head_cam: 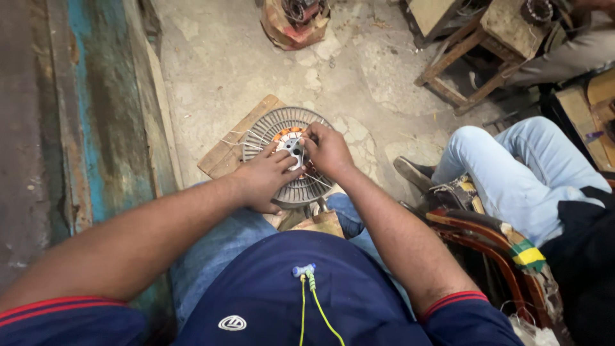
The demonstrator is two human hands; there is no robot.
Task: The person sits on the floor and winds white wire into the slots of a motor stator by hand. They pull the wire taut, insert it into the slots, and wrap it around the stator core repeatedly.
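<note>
Fingers of both hands met over the hub of a round grey finned motor housing [289, 157], which lay flat on a wooden board [225, 150] on the concrete floor [243, 57], just ahead of the person's knees. The left hand [266, 179] lay across the near side of the housing, its fingers [282, 156] stretched forward and pressed down beside the pale metal hub [294, 145], apparently steadying it. The right hand [328, 150] came in from the other side with its fingertips drawn together at the hub's far edge, pinching something too small to make out, most likely one of the thin pale wires [234, 140] that trailed out past the left hand over the board. Around the pinch, a ring of copper-coloured winding [286, 134] showed inside the housing. The work in hand looked like threading or seating a wire in that winding; the following move would seem to call for fine fingertip control while the other hand kept the housing from turning. Beyond the grip, a torn bag [293, 22] on the floor held a dark motor-like part. To the right of it, a seated person's jeans-clad leg [512, 166] rested near a worn wooden chair [496, 247].
</note>
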